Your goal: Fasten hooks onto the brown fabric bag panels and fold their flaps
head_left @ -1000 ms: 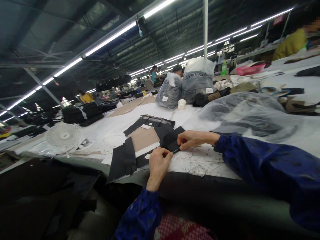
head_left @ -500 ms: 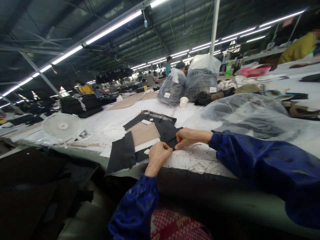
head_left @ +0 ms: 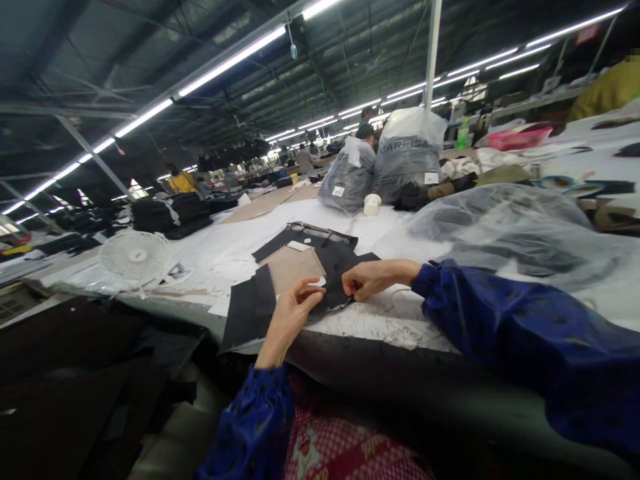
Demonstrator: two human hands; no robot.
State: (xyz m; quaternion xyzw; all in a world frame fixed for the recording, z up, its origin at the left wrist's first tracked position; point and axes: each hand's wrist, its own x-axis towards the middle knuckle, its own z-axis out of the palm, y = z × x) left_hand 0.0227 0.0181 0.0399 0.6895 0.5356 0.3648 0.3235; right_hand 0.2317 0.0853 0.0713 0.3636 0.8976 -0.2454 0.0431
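Curving thumb and forefinger apart with the left hand (head_left: 290, 313) — gripping nothing that shows clearly. Pinching the near edge of the thin, flat black fabric piece (head_left: 336, 267) with the fingertips of the right hand (head_left: 373, 277). Lying, as a fabric piece, on the white paper-covered table (head_left: 210, 240), close to its near edge and beside the flat beige rectangular panel (head_left: 290, 264). Looking light and soft, probably bending readily and sliding if pushed — so calling for a fingertip hold at the edge, with a flat palm steadying the middle.
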